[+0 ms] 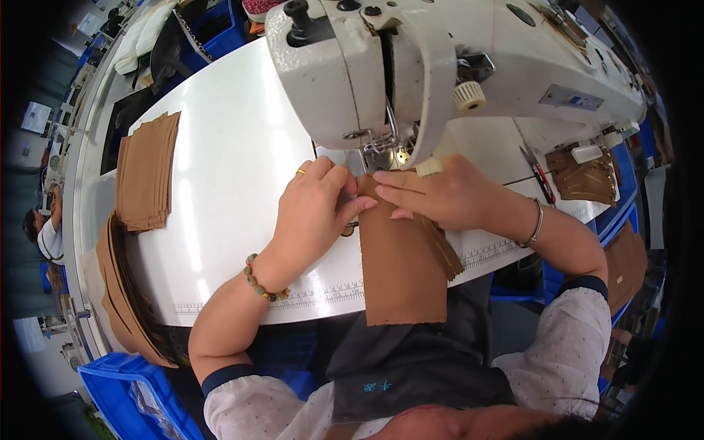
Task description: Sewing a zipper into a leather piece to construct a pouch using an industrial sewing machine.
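Observation:
A long brown fabric panel [402, 282] lies under the sewing machine's presser foot [378, 163] and hangs over the table's front edge. My left hand [312, 209] is closed at the panel's left edge, thumb and fingers pinching it just before the foot. From the other side, my right hand [447, 194] grips the panel near the foot, two fingertips on its top end and the thumb lower down. A narrow brown strip with a metallic-looking edge [444, 253] shows below my right hand, beside the panel. The needle point cannot be made out.
A stack of brown panels [147, 172] lies at the table's left; more hang over its edge [121, 293]. On the right are red-handled scissors or snips [541, 176] and brown strips [583, 178]. The white machine head [330, 81] overhangs my hands. A blue crate [136, 392] stands lower left.

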A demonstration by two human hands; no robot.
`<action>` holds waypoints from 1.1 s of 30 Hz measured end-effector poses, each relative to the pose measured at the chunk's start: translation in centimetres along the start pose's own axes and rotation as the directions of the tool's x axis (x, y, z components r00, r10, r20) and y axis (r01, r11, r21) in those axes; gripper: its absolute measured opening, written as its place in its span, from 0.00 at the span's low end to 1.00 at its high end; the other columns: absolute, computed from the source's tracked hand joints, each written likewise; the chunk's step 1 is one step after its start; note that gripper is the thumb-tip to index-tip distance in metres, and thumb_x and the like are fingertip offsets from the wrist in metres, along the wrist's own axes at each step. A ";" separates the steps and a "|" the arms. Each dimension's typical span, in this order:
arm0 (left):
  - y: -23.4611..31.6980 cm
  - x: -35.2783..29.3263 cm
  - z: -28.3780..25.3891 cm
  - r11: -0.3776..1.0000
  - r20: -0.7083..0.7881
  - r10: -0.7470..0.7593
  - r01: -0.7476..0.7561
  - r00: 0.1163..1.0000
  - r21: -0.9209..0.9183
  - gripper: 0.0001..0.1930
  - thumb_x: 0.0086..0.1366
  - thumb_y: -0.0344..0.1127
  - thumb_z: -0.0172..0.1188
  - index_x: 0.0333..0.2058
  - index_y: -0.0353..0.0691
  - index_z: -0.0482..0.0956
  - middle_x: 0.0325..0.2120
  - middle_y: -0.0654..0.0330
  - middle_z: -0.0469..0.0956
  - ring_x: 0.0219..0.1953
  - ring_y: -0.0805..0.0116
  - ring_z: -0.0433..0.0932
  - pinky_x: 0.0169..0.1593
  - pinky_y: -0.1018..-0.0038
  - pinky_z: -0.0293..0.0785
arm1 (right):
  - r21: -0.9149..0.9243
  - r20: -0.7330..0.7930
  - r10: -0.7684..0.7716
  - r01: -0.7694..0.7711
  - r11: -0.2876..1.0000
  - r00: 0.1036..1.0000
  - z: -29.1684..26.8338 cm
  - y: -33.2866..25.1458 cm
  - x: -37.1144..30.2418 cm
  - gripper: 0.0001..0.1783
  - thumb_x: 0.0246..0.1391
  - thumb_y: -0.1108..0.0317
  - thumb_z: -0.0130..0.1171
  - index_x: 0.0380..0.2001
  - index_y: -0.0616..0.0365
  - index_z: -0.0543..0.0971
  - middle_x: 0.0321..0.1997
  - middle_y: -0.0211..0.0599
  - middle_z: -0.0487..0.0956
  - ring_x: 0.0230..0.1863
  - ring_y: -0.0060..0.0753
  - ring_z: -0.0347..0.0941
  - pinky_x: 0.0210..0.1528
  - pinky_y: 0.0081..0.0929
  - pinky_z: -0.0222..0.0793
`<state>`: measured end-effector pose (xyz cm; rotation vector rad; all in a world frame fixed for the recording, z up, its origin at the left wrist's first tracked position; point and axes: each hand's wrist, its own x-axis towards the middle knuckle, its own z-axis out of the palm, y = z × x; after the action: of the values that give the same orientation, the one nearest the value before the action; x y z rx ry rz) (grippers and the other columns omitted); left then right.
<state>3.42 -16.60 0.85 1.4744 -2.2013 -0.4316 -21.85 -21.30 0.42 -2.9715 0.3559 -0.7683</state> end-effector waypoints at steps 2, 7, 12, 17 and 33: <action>-0.1 -0.4 -0.2 1.000 0.008 0.004 -0.004 1.000 -0.001 0.16 0.57 0.43 0.76 0.32 0.40 0.80 0.30 0.58 0.76 0.34 0.57 0.77 0.37 0.64 0.76 | -0.080 0.033 0.090 -0.087 0.993 0.995 0.5 -0.3 0.0 0.18 0.59 0.53 0.65 0.45 0.53 0.84 0.55 0.29 0.85 0.35 0.29 0.84 0.27 0.28 0.75; 0.4 -1.3 -0.5 0.995 0.021 0.027 -0.025 0.999 -0.092 0.15 0.62 0.41 0.73 0.40 0.38 0.81 0.30 0.58 0.78 0.28 0.65 0.77 0.32 0.70 0.74 | -0.035 0.009 0.111 -0.110 0.993 0.994 1.0 -0.2 -0.5 0.18 0.60 0.53 0.65 0.46 0.53 0.84 0.55 0.28 0.85 0.35 0.29 0.84 0.27 0.28 0.75; 0.7 -1.2 -2.6 0.487 0.382 -0.343 0.510 0.859 -0.710 0.20 0.71 0.31 0.61 0.59 0.32 0.73 0.43 0.60 0.84 0.29 0.80 0.78 0.26 0.82 0.71 | -0.035 0.019 0.098 -0.097 0.995 0.995 0.9 0.0 -0.6 0.18 0.59 0.54 0.65 0.46 0.53 0.84 0.50 0.26 0.85 0.34 0.30 0.84 0.28 0.27 0.75; 0.2 -1.1 -4.1 0.444 0.679 -0.136 0.657 0.722 -0.610 0.13 0.70 0.27 0.60 0.51 0.30 0.82 0.42 0.57 0.86 0.25 0.77 0.79 0.25 0.81 0.73 | -0.048 0.001 0.076 -0.076 0.996 0.997 0.9 -0.1 -0.4 0.18 0.59 0.54 0.65 0.46 0.54 0.84 0.46 0.26 0.85 0.33 0.31 0.83 0.27 0.28 0.74; 2.4 -2.9 0.8 0.896 -0.013 0.279 -0.256 0.960 0.363 0.26 0.59 0.42 0.71 0.55 0.38 0.82 0.57 0.61 0.81 0.54 0.59 0.77 0.49 0.65 0.71 | -0.236 -0.247 -0.052 -0.008 0.972 0.968 1.2 -0.1 0.4 0.07 0.47 0.67 0.62 0.32 0.54 0.79 0.31 0.27 0.77 0.28 0.27 0.79 0.24 0.27 0.72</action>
<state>2.05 -13.05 0.77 1.2984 -2.4768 0.1167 -20.89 -21.28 -0.41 -3.1011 0.4563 -1.1908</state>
